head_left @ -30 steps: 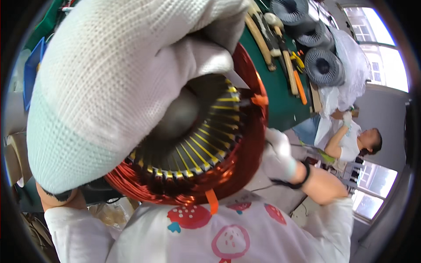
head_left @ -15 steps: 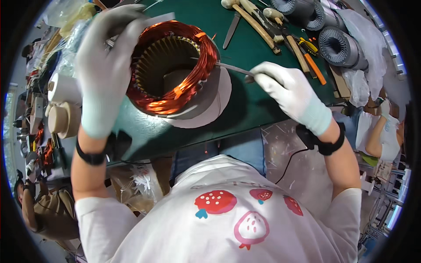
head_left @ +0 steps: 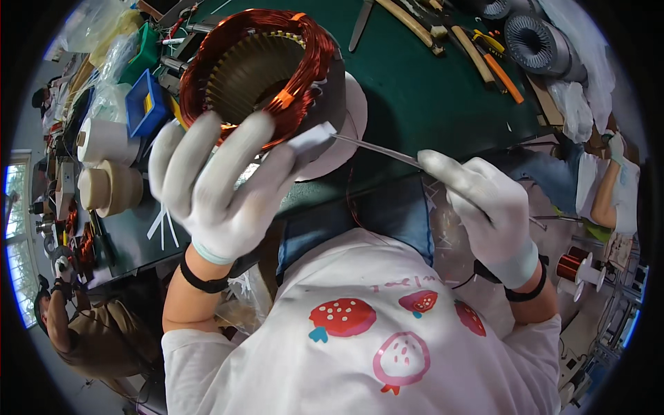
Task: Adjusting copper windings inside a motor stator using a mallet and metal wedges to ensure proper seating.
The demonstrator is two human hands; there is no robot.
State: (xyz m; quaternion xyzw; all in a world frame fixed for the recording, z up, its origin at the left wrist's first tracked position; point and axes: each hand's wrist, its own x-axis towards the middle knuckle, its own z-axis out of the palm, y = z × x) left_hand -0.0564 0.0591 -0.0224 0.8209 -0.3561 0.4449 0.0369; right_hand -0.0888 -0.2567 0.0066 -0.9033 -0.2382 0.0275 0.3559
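A motor stator [head_left: 330, 97] stands upright on the green workbench, its top ringed with copper windings [head_left: 315, 59] tied with orange bands. My left hand [head_left: 225, 180], in a white glove, is at the near side of the ring. Its fingers are spread, while a white paper strip [head_left: 315, 137] lies at the thumb and appears pinched there. To the right, my gloved right hand [head_left: 484, 204] is closed round a slim pointed metal tool [head_left: 380, 150] like tweezers. The tool's tip meets the strip's far end. A round white sheet [head_left: 354, 114] lies under the stator.
Wooden-handled hammers [head_left: 408, 24], an orange-handled tool [head_left: 503, 79] and grey stator cores [head_left: 536, 45] lie at the far right. A blue bin [head_left: 145, 104] and thread spools [head_left: 107, 142] stand left. Another person [head_left: 104, 332] works at lower left, and another [head_left: 615, 180] at right.
My left hand has come from the ring's far left down to its near side, with the white strip. The tool in my right hand has moved off the windings to the strip's end.
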